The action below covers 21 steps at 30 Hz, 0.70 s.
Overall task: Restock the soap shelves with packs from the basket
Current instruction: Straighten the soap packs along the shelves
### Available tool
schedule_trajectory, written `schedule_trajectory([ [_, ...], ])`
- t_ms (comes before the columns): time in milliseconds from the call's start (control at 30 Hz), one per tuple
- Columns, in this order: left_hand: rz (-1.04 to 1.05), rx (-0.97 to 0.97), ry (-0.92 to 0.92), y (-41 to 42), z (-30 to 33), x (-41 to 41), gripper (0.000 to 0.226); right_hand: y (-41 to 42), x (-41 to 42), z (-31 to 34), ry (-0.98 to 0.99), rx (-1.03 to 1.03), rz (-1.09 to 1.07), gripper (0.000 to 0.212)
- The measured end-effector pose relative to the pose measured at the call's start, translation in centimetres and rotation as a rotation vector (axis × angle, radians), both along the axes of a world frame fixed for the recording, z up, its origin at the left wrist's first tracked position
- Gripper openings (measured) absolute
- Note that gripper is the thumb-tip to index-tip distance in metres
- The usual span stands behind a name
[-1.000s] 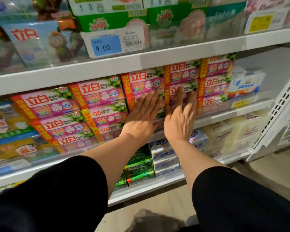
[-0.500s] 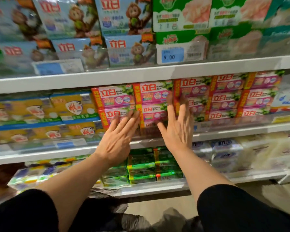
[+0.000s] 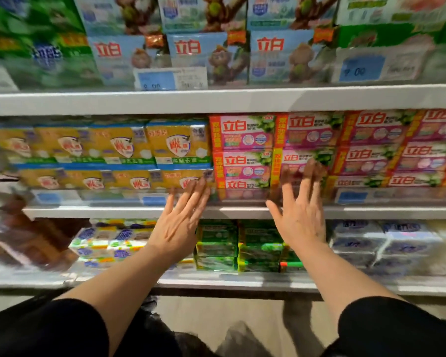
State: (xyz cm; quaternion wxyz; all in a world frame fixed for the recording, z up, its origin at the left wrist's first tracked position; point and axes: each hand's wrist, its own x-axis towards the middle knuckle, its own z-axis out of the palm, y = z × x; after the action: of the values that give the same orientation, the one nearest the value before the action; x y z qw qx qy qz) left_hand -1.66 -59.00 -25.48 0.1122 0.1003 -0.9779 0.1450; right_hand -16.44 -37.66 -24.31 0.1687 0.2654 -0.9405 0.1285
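Note:
Pink and red soap packs stand stacked on the middle shelf, with yellow soap packs to their left. My left hand is open with fingers spread, its fingertips at the shelf's front rail below the yellow packs. My right hand is open too, its fingertips blurred against the lower pink packs. Neither hand holds anything. The basket is not in view.
Blue monkey-print packs and green packs fill the top shelf, with price tags on its rail. Green soap bars and white-blue packs sit on the lower shelf. A blurred brown shape shows at the left edge.
The view has swung left, so the pink packs now sit to the right. Both hands have drawn back and down from the pink packs and spread farther apart.

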Motion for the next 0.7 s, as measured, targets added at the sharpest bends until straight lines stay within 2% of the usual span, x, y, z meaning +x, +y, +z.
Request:
schedule_trajectory([
  [200, 0.008, 0.052, -0.031, 0.0, 0.4, 0.3, 0.092, -0.5, 0.3, -0.5, -0.008, -0.038, -0.035, 0.059],
  [267, -0.014, 0.088, -0.031, -0.2, 0.6, 0.5, 0.091, -1.1, 0.5, -0.6, 0.168, -0.082, 0.053, 0.058],
  [333, -0.017, 0.114, -0.024, -0.7, 0.8, 0.9, 0.089, -2.3, 0.9, -0.2, 0.363, -0.043, 0.214, 0.061],
  [400, 0.018, 0.153, -0.019, -1.3, 1.0, 1.6, 0.091, -4.1, 1.4, 0.1, 0.431, 0.002, 0.311, 0.063],
  [500, 0.07, 0.164, -0.039, -2.3, 1.0, 2.8, 0.092, -5.9, 2.4, 0.0, 0.39, 0.022, 0.261, 0.062],
  [700, 0.135, 0.15, -0.085, -3.6, 0.9, 4.3, 0.091, -6.8, 2.7, -0.6, 0.361, 0.035, 0.223, 0.076],
])
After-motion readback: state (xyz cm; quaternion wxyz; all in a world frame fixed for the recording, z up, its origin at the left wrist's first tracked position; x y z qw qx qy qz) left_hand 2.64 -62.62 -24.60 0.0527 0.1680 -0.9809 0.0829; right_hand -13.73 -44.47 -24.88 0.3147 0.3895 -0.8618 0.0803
